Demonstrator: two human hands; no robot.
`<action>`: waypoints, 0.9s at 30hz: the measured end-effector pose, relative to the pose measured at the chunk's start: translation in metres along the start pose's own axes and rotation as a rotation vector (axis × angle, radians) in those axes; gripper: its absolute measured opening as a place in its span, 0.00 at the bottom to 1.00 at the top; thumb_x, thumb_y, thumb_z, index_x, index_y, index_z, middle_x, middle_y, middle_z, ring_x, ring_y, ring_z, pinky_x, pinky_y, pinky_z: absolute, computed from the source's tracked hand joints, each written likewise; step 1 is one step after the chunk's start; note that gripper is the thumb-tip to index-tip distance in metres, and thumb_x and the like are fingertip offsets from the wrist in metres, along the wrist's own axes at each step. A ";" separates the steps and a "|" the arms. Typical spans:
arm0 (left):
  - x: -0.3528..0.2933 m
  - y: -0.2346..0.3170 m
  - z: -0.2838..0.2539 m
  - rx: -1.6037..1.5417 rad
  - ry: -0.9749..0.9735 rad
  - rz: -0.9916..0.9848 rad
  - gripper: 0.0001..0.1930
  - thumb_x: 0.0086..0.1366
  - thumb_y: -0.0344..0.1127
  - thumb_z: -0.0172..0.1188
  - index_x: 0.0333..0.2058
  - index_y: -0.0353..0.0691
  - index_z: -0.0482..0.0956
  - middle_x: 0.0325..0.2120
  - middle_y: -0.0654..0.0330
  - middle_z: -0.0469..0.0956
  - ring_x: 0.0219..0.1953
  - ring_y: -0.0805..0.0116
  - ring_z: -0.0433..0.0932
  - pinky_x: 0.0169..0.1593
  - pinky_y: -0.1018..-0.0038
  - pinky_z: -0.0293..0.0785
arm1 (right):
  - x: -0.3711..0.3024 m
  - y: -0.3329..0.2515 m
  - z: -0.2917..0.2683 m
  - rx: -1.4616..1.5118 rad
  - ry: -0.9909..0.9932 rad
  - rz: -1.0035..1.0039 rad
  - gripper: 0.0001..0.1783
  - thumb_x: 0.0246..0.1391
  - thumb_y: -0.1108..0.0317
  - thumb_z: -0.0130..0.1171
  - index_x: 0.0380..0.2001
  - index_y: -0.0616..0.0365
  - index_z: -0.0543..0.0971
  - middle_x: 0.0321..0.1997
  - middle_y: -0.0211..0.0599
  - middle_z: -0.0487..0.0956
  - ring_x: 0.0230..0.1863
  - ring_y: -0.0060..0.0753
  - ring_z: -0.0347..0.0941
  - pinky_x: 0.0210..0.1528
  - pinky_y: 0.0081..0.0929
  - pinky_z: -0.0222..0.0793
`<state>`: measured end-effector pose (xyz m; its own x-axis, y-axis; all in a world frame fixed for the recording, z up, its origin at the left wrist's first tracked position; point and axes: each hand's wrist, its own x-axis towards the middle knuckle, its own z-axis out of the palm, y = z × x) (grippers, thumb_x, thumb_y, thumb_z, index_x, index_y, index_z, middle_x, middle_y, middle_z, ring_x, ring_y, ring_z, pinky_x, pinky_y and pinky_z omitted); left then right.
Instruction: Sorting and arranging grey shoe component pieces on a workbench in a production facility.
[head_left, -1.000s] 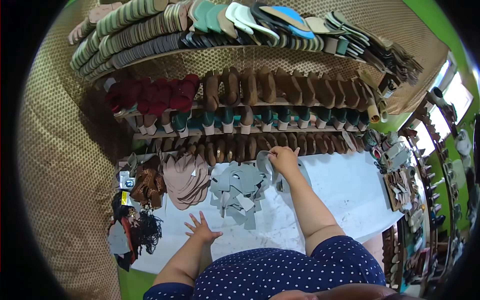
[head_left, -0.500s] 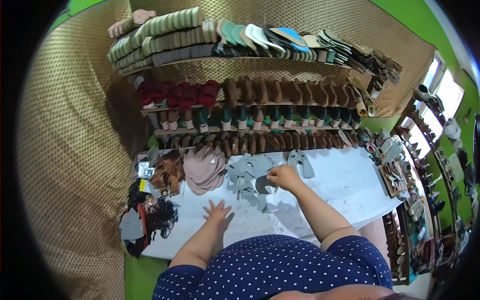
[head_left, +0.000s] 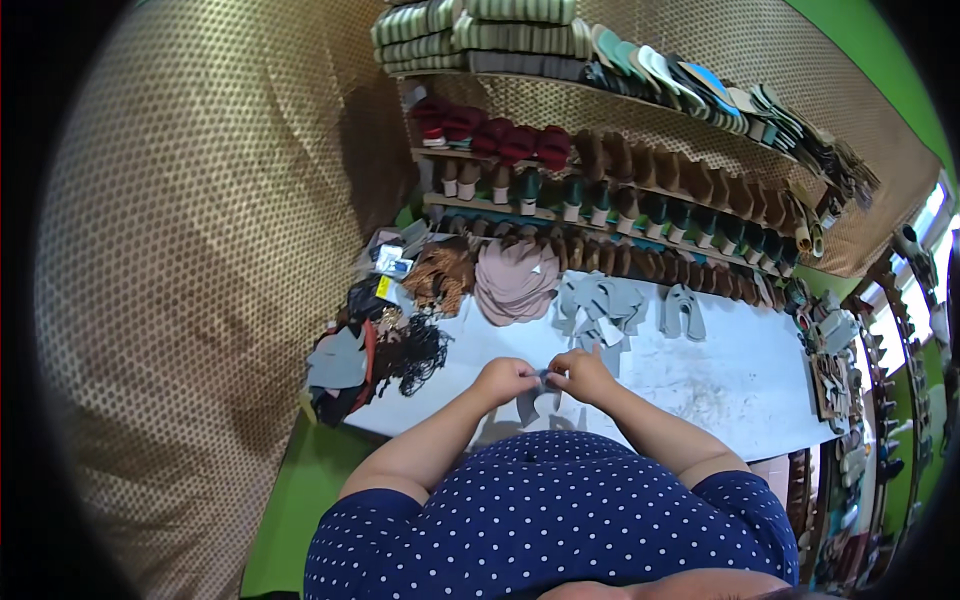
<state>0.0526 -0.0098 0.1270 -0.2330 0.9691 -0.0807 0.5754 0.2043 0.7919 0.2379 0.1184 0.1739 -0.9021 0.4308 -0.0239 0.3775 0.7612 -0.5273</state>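
Grey piece: one, curved, is hanging between the hands above the near middle of the table; its long axis is running roughly near-far, the free end pointing near and slightly left.
Left hand: is pinching the piece's far end, fingertips narrow.
Right hand: is pinching the same end, just beside the left.
Grey pile: flat, matte cut pieces are overlapping beyond the hands; count hidden.
U-shaped grey piece: one, is lying right of the pile, opening near.
Pink stack: one, smooth, rounded sheets, is lying left of the pile.
White table cover: is showing dark specks.
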 end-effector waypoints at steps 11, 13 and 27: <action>-0.065 -0.082 -0.185 -0.494 0.735 -0.143 0.14 0.61 0.33 0.65 0.45 0.37 0.85 0.36 0.54 0.86 0.35 0.72 0.82 0.40 0.73 0.76 | 0.004 -0.032 0.042 -0.149 -0.014 0.034 0.15 0.58 0.53 0.60 0.44 0.46 0.84 0.43 0.29 0.85 0.58 0.43 0.73 0.67 0.83 0.36; -0.078 -0.160 -0.213 -0.584 0.898 -0.280 0.16 0.61 0.35 0.64 0.48 0.39 0.84 0.40 0.53 0.86 0.39 0.63 0.84 0.45 0.68 0.77 | 0.006 -0.043 0.051 -0.180 -0.029 0.018 0.15 0.58 0.52 0.60 0.44 0.45 0.84 0.43 0.29 0.85 0.58 0.42 0.73 0.67 0.84 0.35; -0.196 -0.253 -0.183 0.634 0.791 -0.888 0.37 0.64 0.49 0.61 0.70 0.51 0.61 0.71 0.57 0.58 0.75 0.52 0.48 0.72 0.40 0.43 | 0.021 -0.078 0.104 -0.206 -0.237 0.083 0.16 0.59 0.50 0.59 0.45 0.43 0.85 0.46 0.30 0.85 0.58 0.44 0.74 0.67 0.86 0.35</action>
<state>-0.1907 -0.2763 0.0530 -0.9757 0.1822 0.1220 0.2058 0.9528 0.2230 0.1679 0.0184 0.1264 -0.8811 0.3889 -0.2691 0.4639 0.8211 -0.3325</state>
